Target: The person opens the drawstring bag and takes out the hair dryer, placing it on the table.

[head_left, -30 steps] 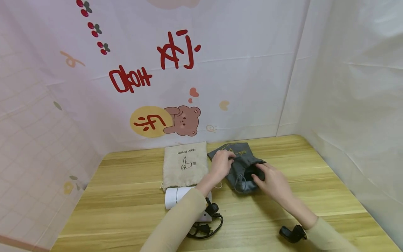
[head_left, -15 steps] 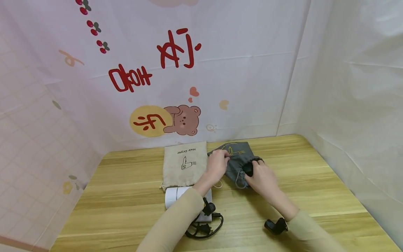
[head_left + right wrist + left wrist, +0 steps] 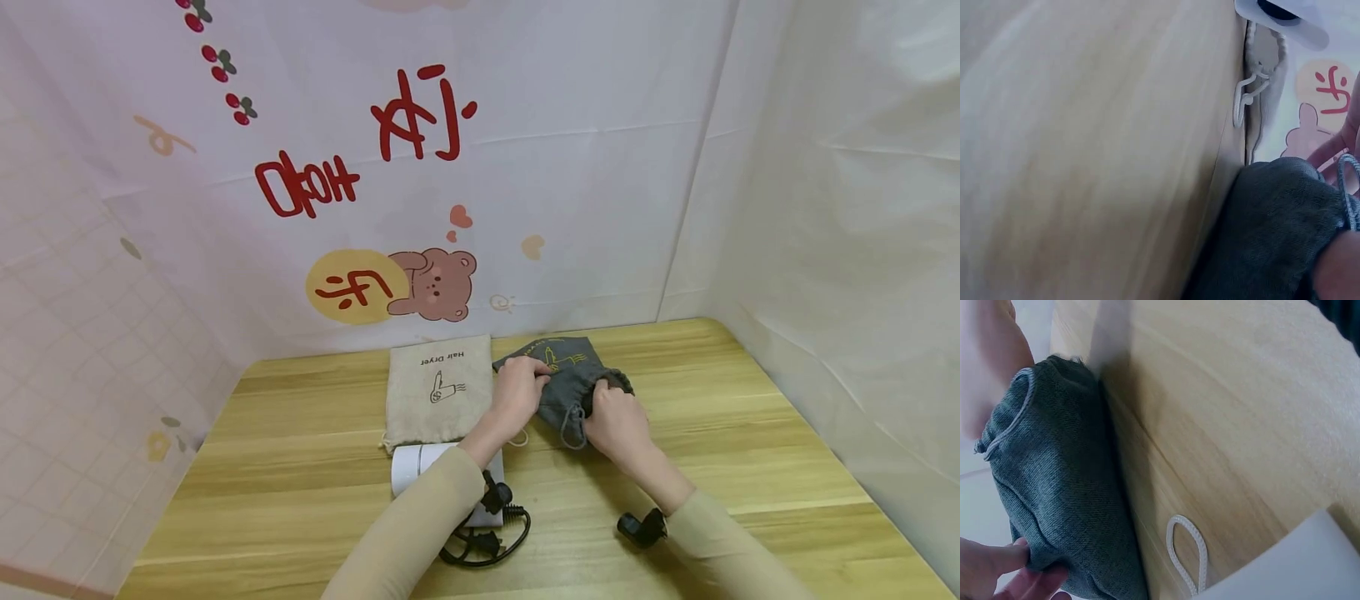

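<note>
A dark grey drawstring bag (image 3: 566, 387) with a yellow hair dryer print lies bulging at the back right of the table. My left hand (image 3: 516, 387) pinches a fold of its cloth between thumb and fingers; in the left wrist view the thumb (image 3: 1004, 559) presses into the fabric. The right hand (image 3: 621, 421) reaches into the bag's gathered mouth, and the cloth hides its fingertips. What they touch inside does not show. A grey cord loop (image 3: 573, 427) hangs by the mouth.
Left of the grey bag, a beige drawstring bag (image 3: 440, 392) printed "Hair Dryer" lies flat. In front of it rests a white cylindrical appliance (image 3: 408, 468), partly under my left forearm, with a coiled black cord and plug (image 3: 487, 543). A printed curtain (image 3: 585, 192) stands behind the table (image 3: 300, 483).
The right hand has moved left and deeper into the grey bag's mouth. The dark inside, visible earlier, is now mostly covered. My left hand shifted slightly left, still pinching the cloth.
</note>
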The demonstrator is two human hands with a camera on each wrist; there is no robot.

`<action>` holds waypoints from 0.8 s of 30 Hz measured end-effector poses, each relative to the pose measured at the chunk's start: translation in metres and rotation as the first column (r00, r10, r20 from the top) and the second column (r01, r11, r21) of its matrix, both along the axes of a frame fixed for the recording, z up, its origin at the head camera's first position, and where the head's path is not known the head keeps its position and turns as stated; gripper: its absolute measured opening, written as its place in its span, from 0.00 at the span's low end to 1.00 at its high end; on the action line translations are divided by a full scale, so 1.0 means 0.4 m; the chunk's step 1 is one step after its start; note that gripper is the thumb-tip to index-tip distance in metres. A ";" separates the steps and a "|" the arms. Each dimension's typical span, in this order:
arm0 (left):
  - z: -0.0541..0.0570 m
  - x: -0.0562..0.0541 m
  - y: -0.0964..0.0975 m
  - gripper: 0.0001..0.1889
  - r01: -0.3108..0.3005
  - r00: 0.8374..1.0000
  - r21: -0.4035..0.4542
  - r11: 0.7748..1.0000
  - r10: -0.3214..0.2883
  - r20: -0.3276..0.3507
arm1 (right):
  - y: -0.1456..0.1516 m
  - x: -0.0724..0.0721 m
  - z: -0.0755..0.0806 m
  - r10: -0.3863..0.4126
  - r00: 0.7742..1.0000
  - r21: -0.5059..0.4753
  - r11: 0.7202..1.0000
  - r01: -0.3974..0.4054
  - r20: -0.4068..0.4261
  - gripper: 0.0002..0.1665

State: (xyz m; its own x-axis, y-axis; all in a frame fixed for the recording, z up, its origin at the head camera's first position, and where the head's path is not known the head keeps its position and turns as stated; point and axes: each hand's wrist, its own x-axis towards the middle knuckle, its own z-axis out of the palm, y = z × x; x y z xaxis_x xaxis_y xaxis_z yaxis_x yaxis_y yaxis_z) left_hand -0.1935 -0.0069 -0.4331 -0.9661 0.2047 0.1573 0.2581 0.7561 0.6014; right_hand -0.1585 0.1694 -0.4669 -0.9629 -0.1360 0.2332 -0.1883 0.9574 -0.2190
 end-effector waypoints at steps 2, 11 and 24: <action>0.000 -0.001 -0.002 0.10 -0.007 1.000 0.005 1.000 0.007 -0.002 | 0.004 -0.001 0.003 -0.010 1.000 -0.034 0.999 0.009 -0.018 0.29; -0.005 -0.008 -0.018 0.10 -0.054 0.998 0.048 0.997 0.055 -0.023 | 0.029 0.053 0.008 -0.063 0.980 -0.149 0.988 0.035 -0.187 0.38; -0.004 0.000 -0.024 0.08 -0.048 0.998 0.035 0.998 0.047 0.042 | 0.066 0.078 -0.010 -0.016 0.992 -0.171 0.985 -0.006 -0.124 0.41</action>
